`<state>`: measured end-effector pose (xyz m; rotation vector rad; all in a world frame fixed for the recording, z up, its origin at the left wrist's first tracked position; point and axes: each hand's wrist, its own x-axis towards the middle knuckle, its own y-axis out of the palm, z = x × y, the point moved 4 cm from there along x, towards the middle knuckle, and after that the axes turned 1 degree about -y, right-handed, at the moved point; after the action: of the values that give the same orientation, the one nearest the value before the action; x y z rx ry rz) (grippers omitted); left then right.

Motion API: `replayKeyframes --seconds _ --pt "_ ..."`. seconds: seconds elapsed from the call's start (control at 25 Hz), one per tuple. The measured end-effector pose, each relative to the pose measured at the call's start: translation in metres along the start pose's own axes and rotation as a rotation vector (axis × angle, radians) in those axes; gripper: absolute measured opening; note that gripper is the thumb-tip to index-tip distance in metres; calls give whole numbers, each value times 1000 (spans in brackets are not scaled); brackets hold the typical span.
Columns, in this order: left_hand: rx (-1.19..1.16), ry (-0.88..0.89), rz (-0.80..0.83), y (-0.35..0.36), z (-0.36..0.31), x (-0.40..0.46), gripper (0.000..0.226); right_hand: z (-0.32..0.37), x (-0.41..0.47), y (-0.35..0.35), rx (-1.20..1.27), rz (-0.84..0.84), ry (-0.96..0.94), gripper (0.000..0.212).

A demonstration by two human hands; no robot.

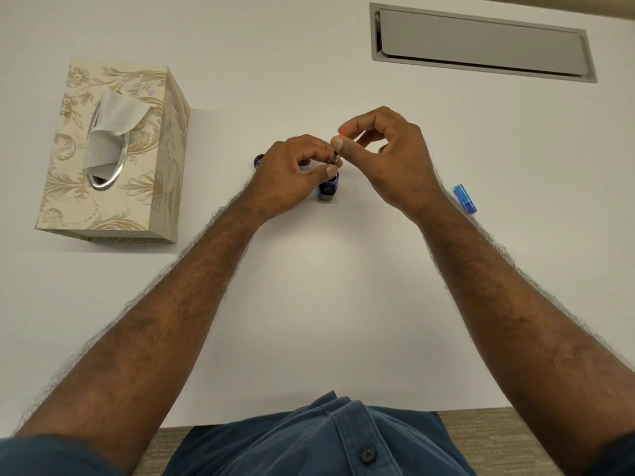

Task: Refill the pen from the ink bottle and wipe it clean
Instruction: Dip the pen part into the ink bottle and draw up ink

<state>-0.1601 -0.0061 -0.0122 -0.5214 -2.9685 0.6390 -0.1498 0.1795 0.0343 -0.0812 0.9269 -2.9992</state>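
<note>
While my left hand (292, 173) and right hand (385, 149) pinch the thin dark pen converter (335, 156) above the small open blue glass ink bottle (329, 187), a slip could tip ink toward six o'clock.

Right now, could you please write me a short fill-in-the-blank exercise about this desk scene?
1. A white tissue sticks out of the floral ___ on the table.
2. The blue pen cap lies beside the person's ___ forearm.
3. The left hand and right hand hold the pen above the ___ bottle.

Missing words: tissue box; right; ink
</note>
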Motion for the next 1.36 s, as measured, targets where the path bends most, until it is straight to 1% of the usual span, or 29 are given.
replayKeyframes --seconds 0.08,0.24,0.36,0.48,0.64,0.76,0.88,1.0,1.12,1.24,1.36 --pt "0 0 -6 -1 0 0 16 2 -1 -1 8 21 -29 20" --pt "14 9 -6 0 0 1 17 3 0 -2 1 13 -35 11" --pt "14 4 -11 1 -1 2 17 3 0 -2 -6 8 -17 13" --pt "14 13 -19 0 -2 3 16 5 -2 -1 28 40 -46 20" --pt "37 11 -5 1 0 3 18 3 -1 -1 3 19 -21 13" --pt "36 13 -5 1 0 2 17 0 0 -3 7 -6 18 15" --pt "25 11 -8 1 0 3 16 0 -3 -3 52 9 18 19" --pt "24 8 -5 1 0 3 18 -1 -4 -4 55 -8 34 18" --pt "17 12 -5 2 -1 2 17 -3 -3 -3 56 -26 59 24" --pt "18 20 -5 3 -2 3 17 -2 -5 -2 96 4 66 23" --pt "25 20 -1 3 -2 4 18 0 -5 -4 60 9 51 20"
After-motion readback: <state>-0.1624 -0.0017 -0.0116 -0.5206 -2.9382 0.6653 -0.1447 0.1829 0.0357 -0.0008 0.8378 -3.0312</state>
